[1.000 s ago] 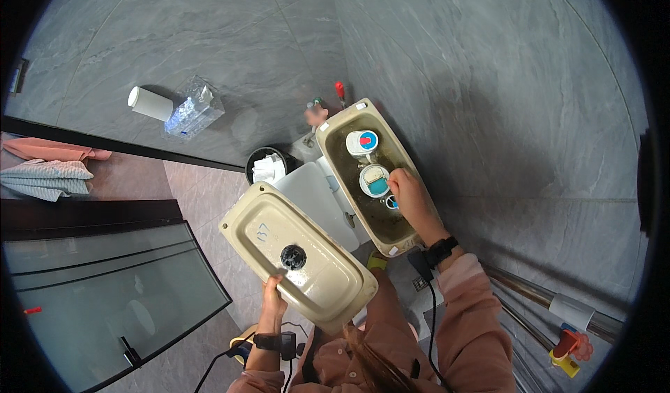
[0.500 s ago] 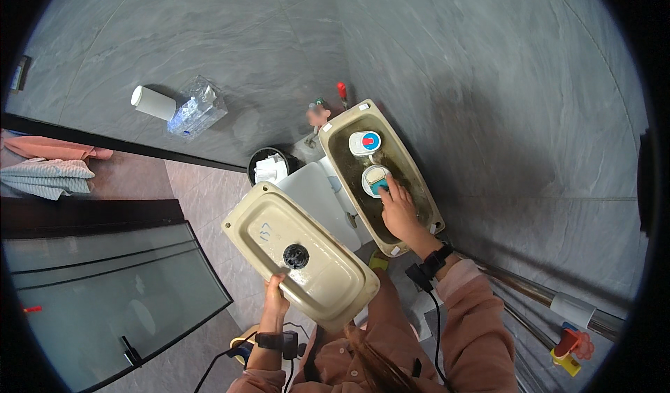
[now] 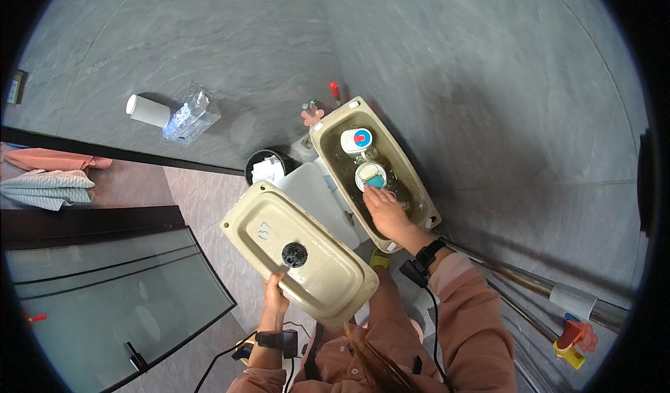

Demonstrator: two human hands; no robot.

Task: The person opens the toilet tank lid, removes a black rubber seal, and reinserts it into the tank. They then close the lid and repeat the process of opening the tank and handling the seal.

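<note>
My left hand (image 3: 275, 295) grips the near edge of a beige toilet tank lid (image 3: 328, 281), tilted with its underside up and a black round knob fitting (image 3: 294, 255) showing. To the right stands the uncovered toilet tank (image 3: 412, 184), with murky water inside. My right hand (image 3: 387, 213) reaches into it, fingers stretched out. Its fingertips are at the near edge of a white round flush valve (image 3: 361, 175) with a teal part (image 3: 375, 182) on top; whether they touch it I cannot tell. Farther back in the tank is a white fill valve with a blue and red cap (image 3: 361, 138).
A white toilet lid (image 3: 307, 198) lies between tank and held lid, beside a black bin (image 3: 283, 163) with white paper. A red-handled tool (image 3: 334, 89) hangs behind the tank. Metal rails (image 3: 516, 273) run at right; a frosted glass door (image 3: 118, 302) stands left.
My right hand has drawn back slightly, from over the teal part to its near edge, and its fingers lie straighter. My left hand still holds the tank lid.
</note>
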